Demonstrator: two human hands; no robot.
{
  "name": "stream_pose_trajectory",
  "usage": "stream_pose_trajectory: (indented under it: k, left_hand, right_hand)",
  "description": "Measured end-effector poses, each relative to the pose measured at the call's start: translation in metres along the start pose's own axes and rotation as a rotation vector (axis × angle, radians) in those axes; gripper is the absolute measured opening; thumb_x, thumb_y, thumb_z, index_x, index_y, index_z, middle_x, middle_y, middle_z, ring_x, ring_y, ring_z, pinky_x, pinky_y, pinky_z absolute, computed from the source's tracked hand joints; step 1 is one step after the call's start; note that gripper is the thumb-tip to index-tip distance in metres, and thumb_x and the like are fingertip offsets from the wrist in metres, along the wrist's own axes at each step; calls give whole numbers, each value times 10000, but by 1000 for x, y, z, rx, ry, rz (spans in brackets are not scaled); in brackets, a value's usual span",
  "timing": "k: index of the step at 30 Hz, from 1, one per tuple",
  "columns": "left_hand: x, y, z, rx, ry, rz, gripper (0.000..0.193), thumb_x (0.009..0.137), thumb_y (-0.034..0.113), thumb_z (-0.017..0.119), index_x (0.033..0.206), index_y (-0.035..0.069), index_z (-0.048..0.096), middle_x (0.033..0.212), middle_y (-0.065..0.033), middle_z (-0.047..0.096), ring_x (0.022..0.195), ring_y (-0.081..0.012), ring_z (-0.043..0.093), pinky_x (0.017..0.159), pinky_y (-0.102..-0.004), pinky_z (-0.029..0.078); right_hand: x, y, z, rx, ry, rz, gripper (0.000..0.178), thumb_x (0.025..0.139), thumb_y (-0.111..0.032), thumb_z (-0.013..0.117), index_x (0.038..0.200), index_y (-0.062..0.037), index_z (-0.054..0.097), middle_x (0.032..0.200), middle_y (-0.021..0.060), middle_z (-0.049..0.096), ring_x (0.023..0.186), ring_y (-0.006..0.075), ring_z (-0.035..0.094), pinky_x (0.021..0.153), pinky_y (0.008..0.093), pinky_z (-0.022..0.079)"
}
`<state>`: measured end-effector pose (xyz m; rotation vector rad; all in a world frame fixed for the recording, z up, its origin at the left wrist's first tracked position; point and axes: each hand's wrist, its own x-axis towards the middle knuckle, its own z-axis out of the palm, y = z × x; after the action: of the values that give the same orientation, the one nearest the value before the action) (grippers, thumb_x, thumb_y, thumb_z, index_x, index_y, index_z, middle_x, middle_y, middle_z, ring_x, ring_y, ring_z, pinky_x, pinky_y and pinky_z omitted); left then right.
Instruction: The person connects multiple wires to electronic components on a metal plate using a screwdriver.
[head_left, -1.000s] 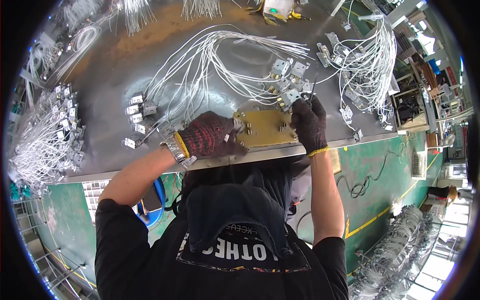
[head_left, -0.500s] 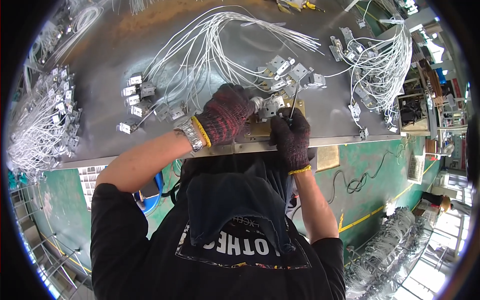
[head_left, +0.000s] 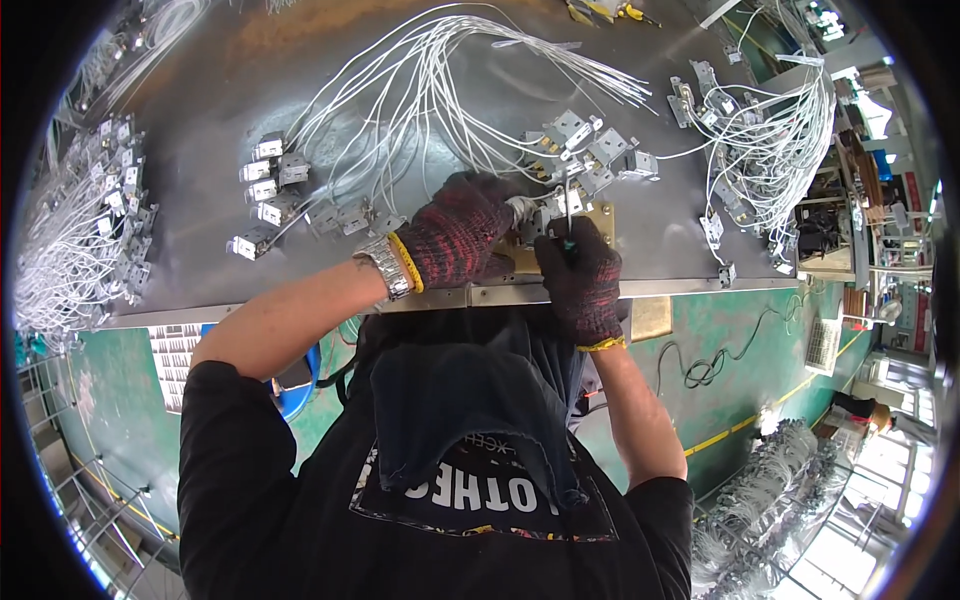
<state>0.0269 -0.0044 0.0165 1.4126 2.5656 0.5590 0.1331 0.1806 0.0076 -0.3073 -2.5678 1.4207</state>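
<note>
My left hand [head_left: 462, 228], in a dark red-and-black knit glove, is closed at the table's front edge. Its fingertips pinch a small metal bracket [head_left: 541, 215] above a brass-coloured plate [head_left: 526, 262]. My right hand [head_left: 583, 280], gloved alike, is closed around a thin tool, seemingly a screwdriver [head_left: 568, 196]. Its slim metal shaft points away from me and its handle is mostly hidden in the fist. Just beyond both hands lies a cluster of metal brackets [head_left: 607, 147] with white wires [head_left: 435, 75] looping over the table.
More wired brackets [head_left: 268, 190] sit left of my hands. Large wire bundles lie at the table's left [head_left: 75, 240] and right [head_left: 790, 150]. Yellow-handled tools [head_left: 610, 12] rest at the far edge. A black cable [head_left: 705, 372] lies on the green floor.
My right hand has shifted slightly left, and the tool's shaft now stands more upright beside the bracket. My left hand keeps its grip nearly in place. The whole view has shifted a little.
</note>
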Motion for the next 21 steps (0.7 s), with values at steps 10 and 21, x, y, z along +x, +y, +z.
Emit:
stream_pose_trajectory:
  k: [10,21]
  left_hand:
    - [23,3,24,144,-116,-17,628,824,533,750,1284,116,655,1230,-152,681,1178,-354,624,1014,-491,471]
    - [18,13,21,81,164,85,498,791,463,803,1067,58,714,1050,-167,692,982,-334,658,898,-466,505]
  right_hand:
    - [-15,-10,-4,-207,-45,-293,174,910,-125,759,1040,-46,676,811,138,684,681,261,683,648,390,535]
    - [-39,-20,-85,-8,-258,55,459,891,36,690,1343,-19,627,1061,115,702,855,121,667,769,306,555]
